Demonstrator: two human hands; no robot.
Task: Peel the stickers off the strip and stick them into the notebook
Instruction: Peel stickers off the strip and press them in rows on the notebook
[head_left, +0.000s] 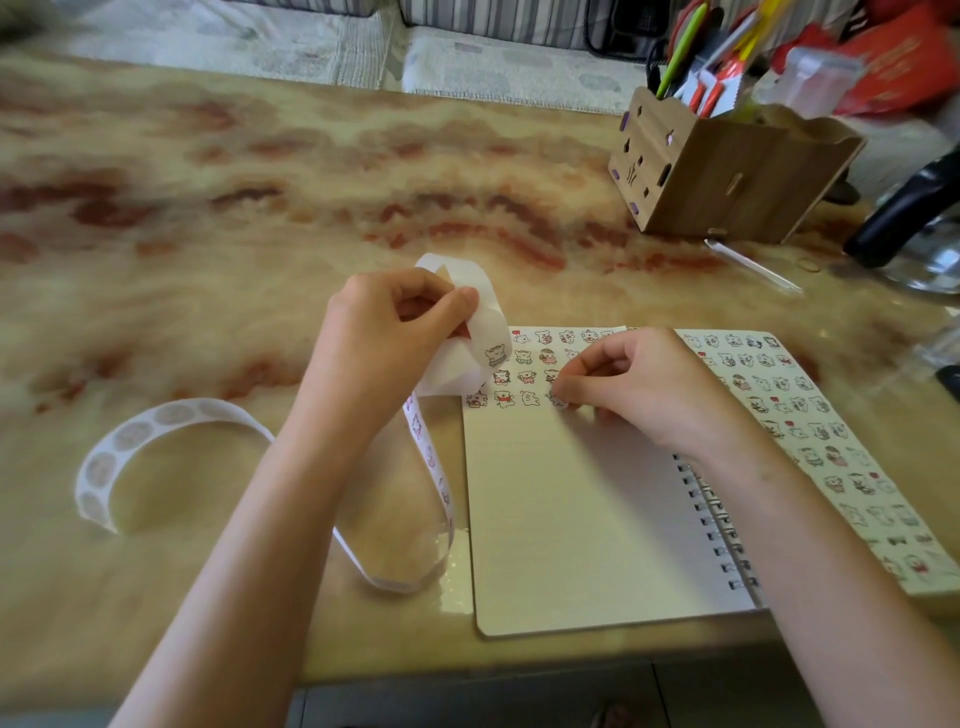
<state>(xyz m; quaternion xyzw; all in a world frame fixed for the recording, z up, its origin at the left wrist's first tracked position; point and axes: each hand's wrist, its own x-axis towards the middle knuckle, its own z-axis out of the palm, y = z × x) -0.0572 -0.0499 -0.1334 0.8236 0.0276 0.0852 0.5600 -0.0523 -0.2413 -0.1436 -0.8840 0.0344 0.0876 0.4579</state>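
Pen holder (727, 171) beyond notebook (582, 519)

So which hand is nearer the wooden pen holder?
Right. The right hand rests on the notebook just below the pen holder; the left hand is farther left, holding the strip.

A glossy tabletop (218, 218) with cream and reddish-brown marbling is filling most of the view, and soft light is glinting off its near edge. Beyond it, a pale patterned rug (218, 47) is lying on the floor, with striped upholstery (498, 15), possibly a sofa, sitting behind it. A wooden organizer box (727, 171) is standing at the far right, and grey drawer fronts (519, 696) are showing below the table.
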